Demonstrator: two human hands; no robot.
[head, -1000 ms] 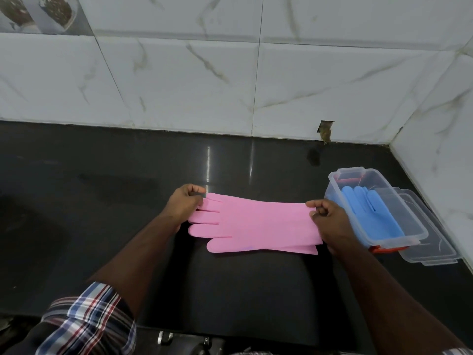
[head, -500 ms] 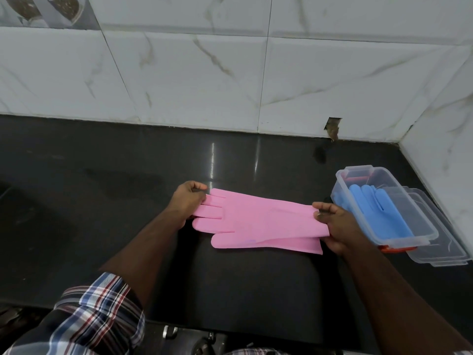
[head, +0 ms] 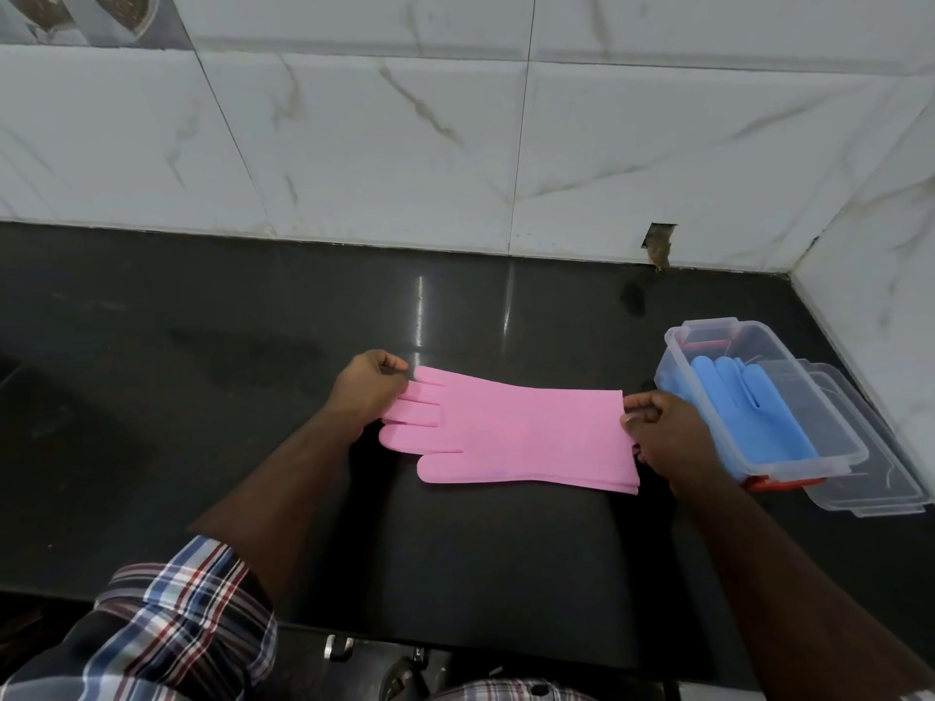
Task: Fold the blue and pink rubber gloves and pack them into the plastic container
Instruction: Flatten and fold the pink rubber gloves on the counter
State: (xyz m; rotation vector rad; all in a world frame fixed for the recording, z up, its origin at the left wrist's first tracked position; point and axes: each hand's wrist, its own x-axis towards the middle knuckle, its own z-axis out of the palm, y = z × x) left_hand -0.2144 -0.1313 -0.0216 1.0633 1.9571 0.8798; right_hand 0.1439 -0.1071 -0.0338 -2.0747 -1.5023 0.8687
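Head view. We see the pink gloves (head: 511,437) stretched flat at the centre of the frame on a dark polished countertop (head: 202,397), fingers pointing toward frame left and cuffs toward frame right. A second pink edge shows beneath the lower cuff corner, so we read two gloves stacked one on the other. Our left hand (head: 367,389) pinches the fingertip end, its fingers curled over the uppermost glove fingers. Our right hand (head: 663,437) grips the cuff end, thumb on top and fingers curled under the edge. The two hands are well apart, one at each end of the gloves.

At centre right of the frame stands the plastic container (head: 749,457), clear-walled and open at the top, just beside the right hand. The blue gloves (head: 744,412) lie inside it, their fingers toward the far end. The clear lid (head: 870,478) lies flat on the countertop at the container's right side, partly tucked under it. Something red shows under the container's near end; we cannot tell what it is.

White marbled wall tiles (head: 455,134) fill the upper frame, with a small broken notch (head: 657,245) at their base. A plaid sleeve (head: 167,629) occupies the lower left corner.
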